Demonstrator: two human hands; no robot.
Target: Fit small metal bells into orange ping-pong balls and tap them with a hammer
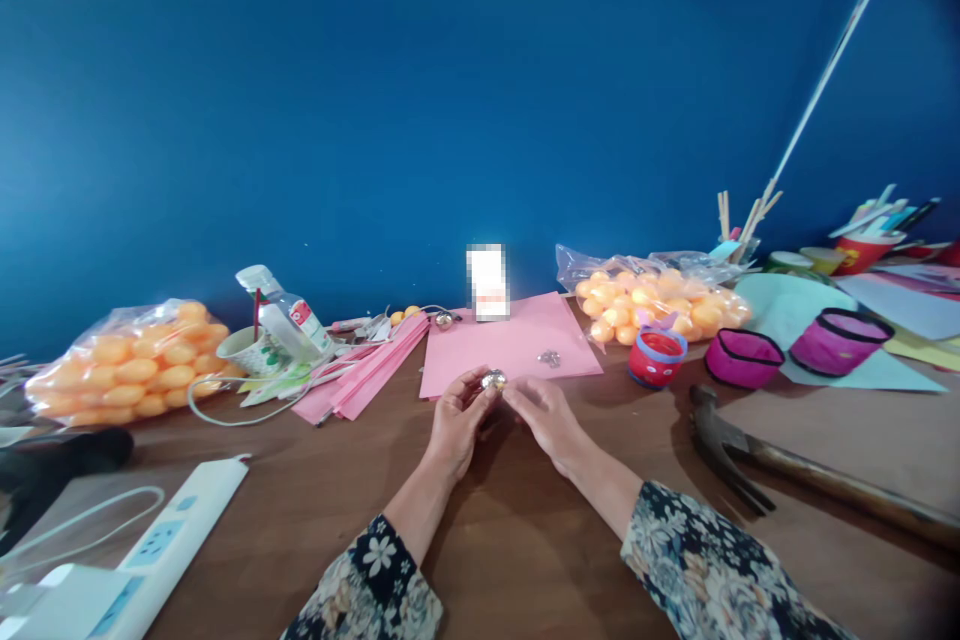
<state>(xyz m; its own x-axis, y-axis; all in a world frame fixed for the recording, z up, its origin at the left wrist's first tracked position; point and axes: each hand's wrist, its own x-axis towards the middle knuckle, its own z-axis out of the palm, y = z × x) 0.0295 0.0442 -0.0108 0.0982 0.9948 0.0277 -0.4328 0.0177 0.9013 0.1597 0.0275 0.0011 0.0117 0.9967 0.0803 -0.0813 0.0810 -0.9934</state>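
Note:
A small shiny silver ball (493, 380), perhaps a bell, sits at the fingertips of both hands, just above the front edge of the pink paper (480, 352). My left hand (459, 422) is closed, thumb and fingers pinching the ball from the left. From the right, my right hand (547, 420) brings its thumb and index finger together against the ball; part of its grip is hidden. Several small metal pieces (549, 358) lie on the paper beyond my right hand. Another silver ball (444, 320) rests at the paper's far left corner.
Bags of orange balls stand left (124, 370) and right (637, 305). A hammer (739, 445) lies at right, near a red cup (656, 360) and magenta fabric rings (742, 360). Pink strips (375, 375), a bottle (289, 315) and a power strip (176, 530) are on the left.

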